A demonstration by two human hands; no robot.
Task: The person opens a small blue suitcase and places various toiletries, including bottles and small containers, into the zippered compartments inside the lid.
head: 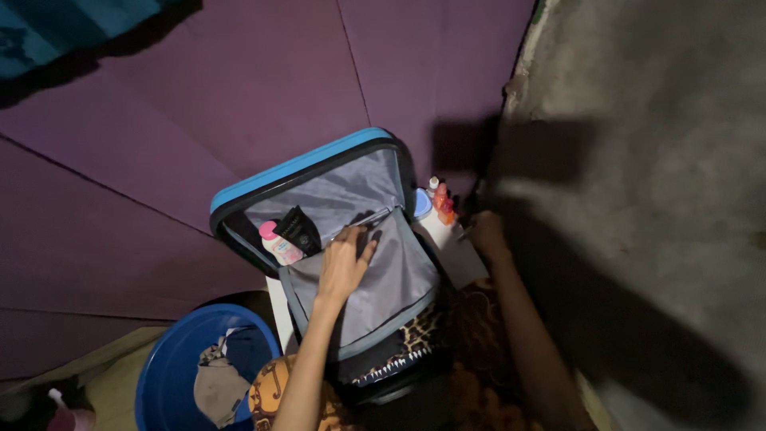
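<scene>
Left hand: my left hand (pixel 345 259) lies palm down on the grey flap (pixel 375 279) inside the open suitcase (pixel 299 169), fingers spread and loose, fingertips at the flap's upper edge by the zip; it clamps on nothing.
Right hand: my right hand (pixel 485 233) is out past the case's right side, in shadow near the white box (pixel 455 251); I cannot tell whether it is curled or slack, or whether it holds anything.
Suitcase: blue-edged, lid tipped up toward the purple floor (pixel 239 88), grey lining showing.
Flap: a grey fabric divider covering the lower half of the case, just under my left palm.
In the case: a pink-capped bottle (pixel 278 243) and a dark pouch (pixel 298 227), side by side, just left of my left hand, above the flap.
Beside the case: small bottles (pixel 437 201) stand at its right edge, on the white box.
Basin: a blue basin (pixel 171 363) with crumpled cloth sits lower left, near my left forearm.
Wall: rough grey wall (pixel 654 160) on the right.
</scene>
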